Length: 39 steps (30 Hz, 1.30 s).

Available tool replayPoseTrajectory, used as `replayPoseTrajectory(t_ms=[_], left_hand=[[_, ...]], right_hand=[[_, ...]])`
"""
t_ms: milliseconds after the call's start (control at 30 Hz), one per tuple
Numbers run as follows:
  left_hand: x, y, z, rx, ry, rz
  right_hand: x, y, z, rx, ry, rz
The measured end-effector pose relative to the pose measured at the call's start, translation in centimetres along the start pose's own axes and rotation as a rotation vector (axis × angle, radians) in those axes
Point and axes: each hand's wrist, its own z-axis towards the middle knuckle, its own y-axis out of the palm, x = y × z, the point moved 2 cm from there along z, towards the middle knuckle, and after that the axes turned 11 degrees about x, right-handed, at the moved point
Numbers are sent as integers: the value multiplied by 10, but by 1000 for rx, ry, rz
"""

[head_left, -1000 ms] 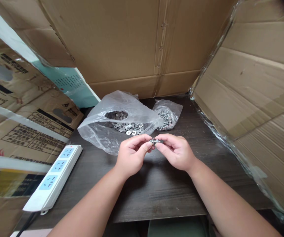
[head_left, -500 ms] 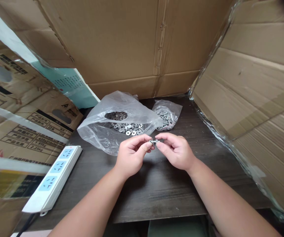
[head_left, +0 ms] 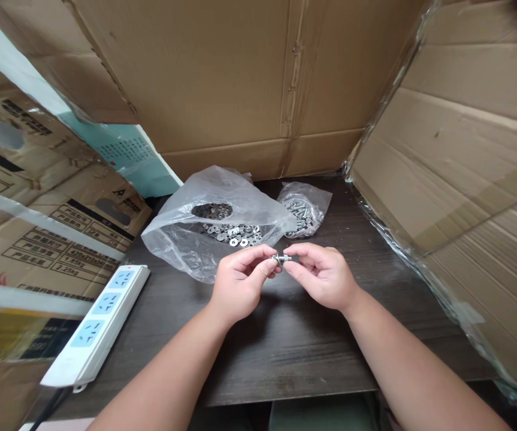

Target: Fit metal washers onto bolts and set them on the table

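A small metal bolt [head_left: 287, 258] lies sideways between my two hands, its shank pointing right. My left hand [head_left: 238, 282] pinches its left end between thumb and fingers, which partly cover it. Around the shank, close to the left fingertips, sits what looks like a washer [head_left: 280, 258]. From the other side, the thumb and forefinger of my right hand [head_left: 325, 276] close round the washer and shank. Just beyond the hands, an open clear plastic bag [head_left: 172, 230] holds many flat washers [head_left: 239, 234]. A smaller clear bag [head_left: 312, 191] behind my right hand contains bolts [head_left: 302, 218].
A white power strip [head_left: 100, 323] lies along the left of the dark wooden table [head_left: 294, 359]. Cardboard walls [head_left: 222, 78] enclose the back and both sides. A pale green printed sheet [head_left: 127, 152] leans at the back left.
My right fingertips have shifted slightly along the bolt, and more of its shank now shows between them. Both hands otherwise stay in place; the bags have not moved.
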Motion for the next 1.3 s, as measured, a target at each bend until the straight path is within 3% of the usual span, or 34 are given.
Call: replayPoseTrajectory(t_ms=[533, 867, 1067, 1300], left_hand=[[-1, 1, -1, -13, -10, 36], [1, 0, 0, 30, -49, 6], [3, 0, 1, 34, -28, -11], [2, 0, -1, -22, 2, 27]], right_hand=[[0, -1, -1, -122, 187, 33], [-1, -2, 2, -12, 131, 22], [-2, -1, -1, -16, -20, 14], [-1, 1, -1, -49, 16, 76]])
